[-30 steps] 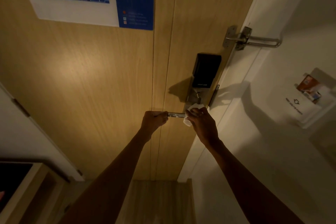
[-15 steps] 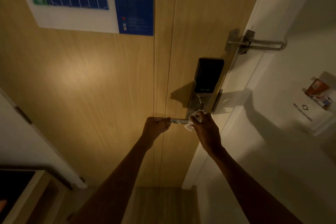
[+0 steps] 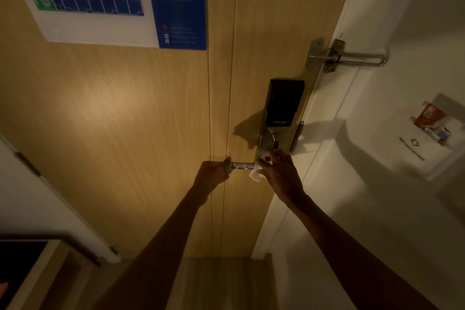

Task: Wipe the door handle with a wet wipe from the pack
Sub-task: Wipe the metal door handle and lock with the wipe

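Stage: wiping under way, judged mid-task | wet wipe (image 3: 255, 175) is clamped in right hand (image 3: 281, 175), pressed at door handle (image 3: 242, 165) base beside lock plate (image 3: 268, 145) | free end is gripped by closed left hand (image 3: 212, 175) | left: bare middle stretch | pack: not seen

1. The door handle (image 3: 243, 165) is gripped at its left end by the left hand (image 3: 212, 175).
2. A wet wipe (image 3: 257, 174) is pressed against the handle's right end, under the right hand (image 3: 281, 175).
3. The lock panel (image 3: 284, 103) is seen directly above; the swing latch (image 3: 348, 56) is set higher, to the right.
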`<state>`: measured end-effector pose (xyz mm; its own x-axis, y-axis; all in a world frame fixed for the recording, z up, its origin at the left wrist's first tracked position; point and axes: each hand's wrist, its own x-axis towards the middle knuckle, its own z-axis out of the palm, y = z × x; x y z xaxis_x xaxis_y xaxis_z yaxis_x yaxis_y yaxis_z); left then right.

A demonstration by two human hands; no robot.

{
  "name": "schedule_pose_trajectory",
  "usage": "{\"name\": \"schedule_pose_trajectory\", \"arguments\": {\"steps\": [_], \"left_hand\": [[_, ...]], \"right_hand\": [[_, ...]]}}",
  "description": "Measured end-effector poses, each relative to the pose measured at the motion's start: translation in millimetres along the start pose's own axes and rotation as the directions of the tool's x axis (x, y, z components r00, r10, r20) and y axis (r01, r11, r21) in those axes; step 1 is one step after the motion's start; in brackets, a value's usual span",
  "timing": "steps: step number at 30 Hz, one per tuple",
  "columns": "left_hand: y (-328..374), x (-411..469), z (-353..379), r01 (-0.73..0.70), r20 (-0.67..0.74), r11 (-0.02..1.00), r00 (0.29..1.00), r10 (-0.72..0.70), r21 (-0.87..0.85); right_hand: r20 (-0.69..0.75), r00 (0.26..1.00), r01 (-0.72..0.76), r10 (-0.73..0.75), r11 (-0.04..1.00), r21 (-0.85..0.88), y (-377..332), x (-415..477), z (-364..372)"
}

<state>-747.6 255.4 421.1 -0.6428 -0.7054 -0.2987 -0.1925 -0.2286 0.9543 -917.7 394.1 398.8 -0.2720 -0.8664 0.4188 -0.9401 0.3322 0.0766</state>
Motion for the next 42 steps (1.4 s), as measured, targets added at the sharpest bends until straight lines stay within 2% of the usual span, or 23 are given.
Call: {"name": "schedule_pose_trajectory", "arguments": {"steps": [5, 10, 17, 21, 26, 29, 34, 39, 42], "left_hand": [[0, -1, -1, 0.007, 0.033, 1.000, 0.999, -0.006, -0.007], [1, -4, 1, -0.029, 0.007, 0.999, 1.000, 0.029, 0.015], [-1, -2, 0, -0.018, 0.024, 1.000, 1.000, 0.017, 0.024], [3, -3, -2, -0.020, 0.061, 1.000, 0.998, 0.019, 0.004], [3, -5, 0, -0.001, 0.035, 0.997, 0.999, 0.004, -0.076], [0, -2, 0, 0.002, 0.032, 0.996, 0.999, 0.001, -0.092], [0, -1, 1, 0.012, 0.020, 0.997, 1.000, -0.010, -0.079], [0, -1, 1, 0.021, 0.019, 0.997, 1.000, -0.019, -0.078], [0, 0, -1, 0.019, 0.041, 0.998, 0.999, -0.017, -0.066]], "right_hand": [[0.010, 1.000, 0.013, -0.014, 0.994, 0.105, 2, 2, -14], [-0.025, 0.995, -0.087, 0.099, 0.948, 0.305, -7, -2, -14], [0.027, 0.999, -0.052, 0.046, 0.934, 0.354, -7, 6, -24], [0.004, 0.995, -0.096, 0.102, 0.920, 0.379, -2, 0, -21], [-0.045, 0.976, -0.158, 0.212, 0.837, 0.524, -13, -1, -24], [-0.075, 0.975, -0.138, 0.209, 0.834, 0.534, -14, -3, -23], [-0.154, 0.927, -0.219, 0.341, 0.828, 0.517, -5, -6, -22], [-0.080, 0.965, -0.193, 0.248, 0.887, 0.421, -18, -4, -15], [-0.089, 0.985, -0.105, 0.150, 0.916, 0.387, -22, -8, -15]]}}
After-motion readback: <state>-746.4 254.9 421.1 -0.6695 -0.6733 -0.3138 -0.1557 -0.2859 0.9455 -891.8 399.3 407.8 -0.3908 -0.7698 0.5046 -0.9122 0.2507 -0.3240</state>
